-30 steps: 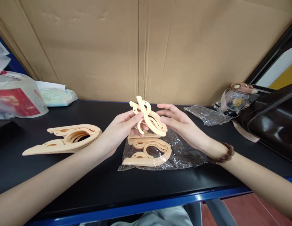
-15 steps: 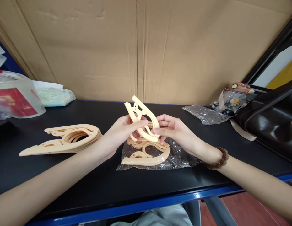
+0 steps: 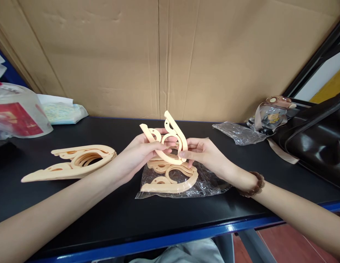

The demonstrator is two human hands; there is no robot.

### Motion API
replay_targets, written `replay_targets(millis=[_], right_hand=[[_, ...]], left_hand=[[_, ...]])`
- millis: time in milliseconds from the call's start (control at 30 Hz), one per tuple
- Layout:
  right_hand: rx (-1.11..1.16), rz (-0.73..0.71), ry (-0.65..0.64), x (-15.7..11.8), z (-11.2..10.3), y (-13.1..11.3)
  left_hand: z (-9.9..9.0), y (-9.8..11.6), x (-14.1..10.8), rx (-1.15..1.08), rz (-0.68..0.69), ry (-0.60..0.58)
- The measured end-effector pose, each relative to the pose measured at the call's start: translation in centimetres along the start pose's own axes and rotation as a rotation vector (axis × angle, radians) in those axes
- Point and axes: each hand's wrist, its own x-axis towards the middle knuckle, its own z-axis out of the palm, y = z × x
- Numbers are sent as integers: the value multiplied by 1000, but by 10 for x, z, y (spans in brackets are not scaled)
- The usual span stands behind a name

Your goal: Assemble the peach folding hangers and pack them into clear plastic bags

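Observation:
A cream plastic folding hanger [image 3: 169, 159] is held tilted above the table between both hands, its two arms pointing up and apart. My left hand [image 3: 144, 148] grips its left arm, thumb in front and fingers behind. My right hand [image 3: 200, 151] pinches the lower right bend near the joint. Just below lies a clear plastic bag [image 3: 211, 182] with similar cream hangers [image 3: 183, 187] on or in it; I cannot tell which for each. Left of my left hand rests a stack of cream folding hangers [image 3: 74, 170], partly hidden by my forearm.
The black table [image 3: 164, 215] has a blue front edge. Cardboard [image 3: 117, 62] stands behind it. A crumpled clear wrapper [image 3: 238, 132], a clear bottle with a strap [image 3: 271, 117] and a black bag [image 3: 320, 135] are at right. A white plastic bag [image 3: 24, 109] and a tissue pack [image 3: 64, 112] stand at left.
The held hanger's arms have spread wider apart, its left arm tilting further left and its right arm shifting right. Both hands keep hold of it.

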Motion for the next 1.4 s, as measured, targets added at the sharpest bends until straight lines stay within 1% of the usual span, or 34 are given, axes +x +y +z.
replay_targets(millis=[200, 267, 333, 500, 567, 700, 767, 900, 967, 1067, 1167, 1267, 1400], right_hand=[[19, -27, 93, 0, -6, -6], [3, -41, 102, 1, -9, -5], [-23, -57, 85, 1, -10, -4], [-72, -108, -36, -1, -11, -3], [-75, -107, -25, -2, -10, -5], [-82, -104, 58, -2, -9, -8], [-78, -113, 88, -1, -10, -8], [-86, -119, 109, 1, -13, -6], [-115, -129, 89, 0, -14, -5], [-163, -141, 18, 0, -16, -4], [-178, -149, -16, -1, -17, -3], [-189, -171, 11, -1, -18, -2], [-326, -236, 53, -3, -18, -2]], left_hand=[[-5, -2, 1, 134, -22, 58], [-7, -3, 2, 165, -19, 45], [-8, -4, 4, 182, -14, 25], [-7, -3, 4, 202, -28, -32], [-6, -2, 3, 197, -24, -31], [-7, -2, 3, 101, 24, -72], [-8, -2, 3, 101, 47, -52], [-12, -2, 4, 215, 77, 21], [-13, -2, 5, 247, 81, 29], [-13, -2, 6, 249, 69, 44], [-14, 0, 6, 247, 40, 96], [-16, 2, 6, 280, 18, 129], [-17, 2, 5, 302, 10, 131]])
